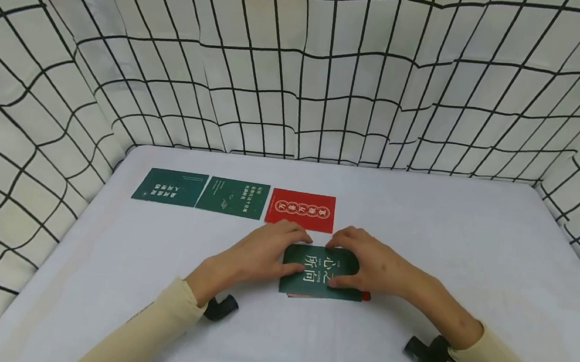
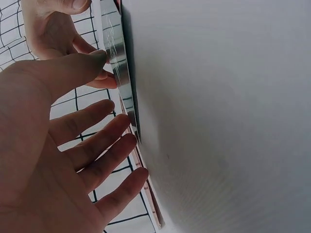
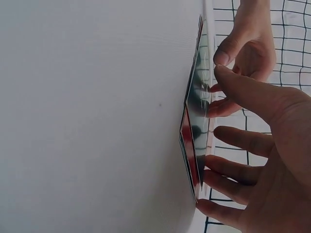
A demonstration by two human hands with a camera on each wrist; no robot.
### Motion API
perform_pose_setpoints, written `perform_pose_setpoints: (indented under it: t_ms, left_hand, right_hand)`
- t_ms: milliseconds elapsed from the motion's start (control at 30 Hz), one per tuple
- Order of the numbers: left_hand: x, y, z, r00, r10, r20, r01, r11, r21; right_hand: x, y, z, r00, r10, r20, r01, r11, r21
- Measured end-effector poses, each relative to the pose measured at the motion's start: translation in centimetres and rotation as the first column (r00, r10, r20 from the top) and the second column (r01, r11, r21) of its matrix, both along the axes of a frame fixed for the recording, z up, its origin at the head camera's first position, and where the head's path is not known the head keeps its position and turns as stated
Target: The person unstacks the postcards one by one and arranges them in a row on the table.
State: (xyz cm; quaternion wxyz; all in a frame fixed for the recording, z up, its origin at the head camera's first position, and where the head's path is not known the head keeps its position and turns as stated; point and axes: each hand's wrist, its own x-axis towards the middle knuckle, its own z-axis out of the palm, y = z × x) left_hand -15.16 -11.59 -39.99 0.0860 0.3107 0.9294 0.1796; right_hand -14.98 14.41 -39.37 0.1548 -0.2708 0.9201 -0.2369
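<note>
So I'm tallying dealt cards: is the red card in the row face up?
Face up: the red card lies flat on the table, its printed characters showing.

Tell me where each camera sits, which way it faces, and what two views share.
Head: above, facing forward and down at the table; both hands and sleeves show, left hand, right hand, on the card stack.
Left wrist: low at the table, facing along the stack's edge; left palm and fingers show.
Right wrist: mirrored; right fingers show.
Shared: both wrist views show the stack and the opposite hand.
</note>
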Motion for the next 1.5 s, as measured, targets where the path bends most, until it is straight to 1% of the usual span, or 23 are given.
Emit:
perform_pose_setpoints:
  t_ms: [200,533,700,867,1267,1500]
  left_hand:
    - [0.4,-0.1,0.0,1.000,-0.020,-0.007,0.020,1.000,0.001]
    - [0.9,-0.1,-0.2,0.998,-0.066,-0.013,0.066,0.998,0.019]
    - [1.2,0.1,-0.2,0.996,-0.084,-0.011,0.084,0.996,0.033]
    - [1.4,0.4,0.1,0.995,-0.096,0.006,0.096,0.995,0.013]
    - [1.5,0.4,0.1,0.994,-0.105,-0.002,0.105,0.994,0.007]
    - [1.4,0.5,0.0,0.996,-0.090,0.021,0.090,0.996,0.006]
  right_hand:
    - [0.7,0.0,-0.1,0.999,0.034,-0.029,-0.034,0.999,0.010]
    - [1.5,0.0,-0.5,0.993,0.067,-0.093,-0.060,0.995,0.079]
    - [1.7,-0.1,-0.4,0.991,0.072,-0.109,-0.065,0.996,0.065]
    - [1.9,-0.1,-0.4,0.989,0.085,-0.118,-0.079,0.995,0.054]
    - [2.1,0.1,-0.6,0.984,0.106,-0.139,-0.100,0.994,0.055]
    - [2.0,0.1,-0.4,0.984,0.102,-0.144,-0.096,0.994,0.048]
